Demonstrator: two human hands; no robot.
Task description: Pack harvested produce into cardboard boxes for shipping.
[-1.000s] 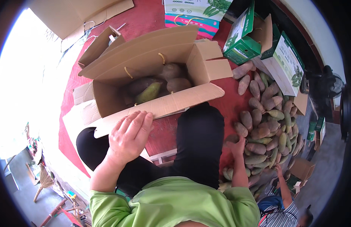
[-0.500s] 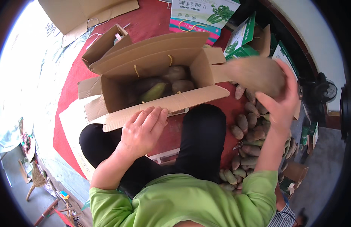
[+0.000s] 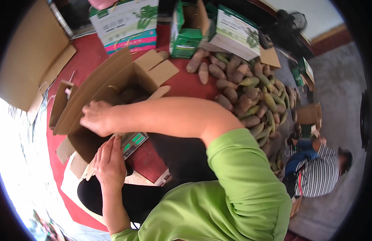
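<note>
An open cardboard box (image 3: 87, 146) stands in front of me, tilted in view, its flaps spread. My right hand (image 3: 96, 118) reaches over it from the right, the forearm crossing the box's near side. Its fingers are curled, and whatever lies under them is hidden. My left hand (image 3: 109, 162) rests on the near flap with its fingers stretched out along it, holding nothing. Dark shapes sit in the shadow inside the box, too dim to make out. Beside my left hand, a scale (image 3: 134, 144) with lit green displays shows past the box's near edge.
A big pile of soil-covered brown and green radishes (image 3: 250, 90) lies on the red cloth at right. Printed cartons (image 3: 125, 24) and an open green box (image 3: 186, 36) stand behind. Another person in a striped shirt (image 3: 318, 172) sits at far right. A large cardboard piece (image 3: 29, 52) stands at left.
My right hand has swung from the right, where it held a large brown radish, leftward over the box. The view has turned right. My left hand stays at the near flap.
</note>
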